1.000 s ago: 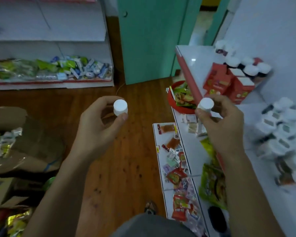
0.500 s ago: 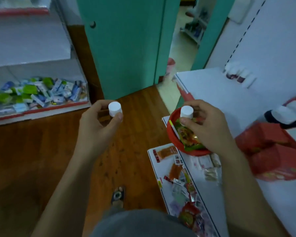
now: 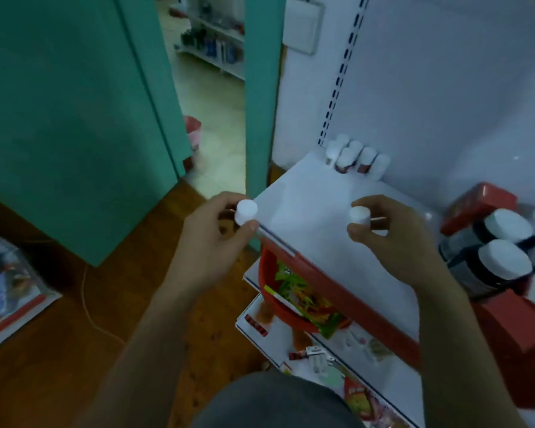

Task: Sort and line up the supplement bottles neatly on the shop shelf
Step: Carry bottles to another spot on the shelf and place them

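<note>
Left hand [image 3: 217, 242] gripping white-capped bottle [image 3: 246, 211], right hand [image 3: 396, 242] pinching second bottle [image 3: 360, 215], hands apart over shelf [image 3: 306, 193]. Likely best: keeping both upright, setting them flush against bottle row [image 3: 355, 157] standing beyond right hand.

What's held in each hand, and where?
Two white-capped bottles: left bottle in left hand, right bottle in right hand, fingers round each body below the cap.
</note>
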Demonstrator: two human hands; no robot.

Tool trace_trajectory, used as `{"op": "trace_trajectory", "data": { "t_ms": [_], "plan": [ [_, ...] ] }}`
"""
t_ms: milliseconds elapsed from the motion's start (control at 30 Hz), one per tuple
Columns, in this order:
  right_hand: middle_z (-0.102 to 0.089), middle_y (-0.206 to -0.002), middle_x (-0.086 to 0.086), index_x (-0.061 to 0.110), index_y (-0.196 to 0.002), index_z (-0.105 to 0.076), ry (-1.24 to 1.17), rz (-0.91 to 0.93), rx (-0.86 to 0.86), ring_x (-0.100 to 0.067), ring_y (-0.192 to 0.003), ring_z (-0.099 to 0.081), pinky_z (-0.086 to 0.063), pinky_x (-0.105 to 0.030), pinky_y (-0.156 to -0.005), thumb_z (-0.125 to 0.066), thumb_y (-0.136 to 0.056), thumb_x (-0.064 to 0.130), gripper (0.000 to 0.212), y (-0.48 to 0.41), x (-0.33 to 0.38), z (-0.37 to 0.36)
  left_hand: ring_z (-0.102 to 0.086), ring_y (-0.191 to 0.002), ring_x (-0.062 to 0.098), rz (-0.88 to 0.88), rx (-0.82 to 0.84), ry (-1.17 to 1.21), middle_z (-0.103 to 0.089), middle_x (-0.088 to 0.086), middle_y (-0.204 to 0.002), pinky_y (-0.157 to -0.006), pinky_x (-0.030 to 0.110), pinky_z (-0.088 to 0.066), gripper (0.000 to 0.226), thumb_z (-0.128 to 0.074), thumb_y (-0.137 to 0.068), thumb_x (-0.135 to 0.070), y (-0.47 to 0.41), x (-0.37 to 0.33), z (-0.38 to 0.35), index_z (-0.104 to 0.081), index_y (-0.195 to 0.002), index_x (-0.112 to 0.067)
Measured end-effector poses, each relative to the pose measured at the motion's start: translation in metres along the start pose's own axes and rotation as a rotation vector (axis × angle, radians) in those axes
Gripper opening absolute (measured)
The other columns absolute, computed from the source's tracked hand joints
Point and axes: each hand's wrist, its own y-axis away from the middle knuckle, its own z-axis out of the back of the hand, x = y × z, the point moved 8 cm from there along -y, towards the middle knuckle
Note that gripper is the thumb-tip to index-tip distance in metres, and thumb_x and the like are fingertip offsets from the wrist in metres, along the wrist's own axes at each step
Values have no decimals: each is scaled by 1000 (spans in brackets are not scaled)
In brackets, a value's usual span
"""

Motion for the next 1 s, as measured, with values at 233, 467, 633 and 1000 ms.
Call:
{"op": "trace_trajectory", "data": {
  "t_ms": [233,467,633,1000],
  "plan": [
    [-70,-98,13,31,-106,-67,-17,-144,-208,-10,-88,-69,-55,-33,-80,-80,-85,21,27,-36,-39,26,-59,-104,-10,-129,219,-77,-67,-23,-108,-77,18,-49,25,-74,-90,-34,-93,-4,-64,-64,-113,-35],
    [-68,-97,3,27,-106,-69,-99,-297,-557,-11,-81,-63,-53,-20,-75,-81,-81,14,31,-76,-65,19,-63,-93,-6,-240,429,-78,-68,-22,-100,-71,13,-44,23,-76,-89,-28,-178,-13,-122,-68,-110,-30],
    [-68,-102,1,19,-112,-67,23,-362,-635,-8,-80,-61,-44,-10,-71,-80,-83,17,32,-104,-60,5,-65,-96,4,-278,580,-64,-70,-12,-108,-79,23,-50,27,-77,-89,-28,-211,-1,-145,-68,-114,-26],
    [-62,-119,10,22,-127,-57,50,-276,-697,-10,-90,-64,-56,-27,-66,-80,-84,25,48,-87,-17,-23,-64,-93,1,-366,680,149,-66,-16,-108,-72,13,-52,32,-79,-86,-30,-238,-22,-141,-68,-116,-28]
  ]
}}
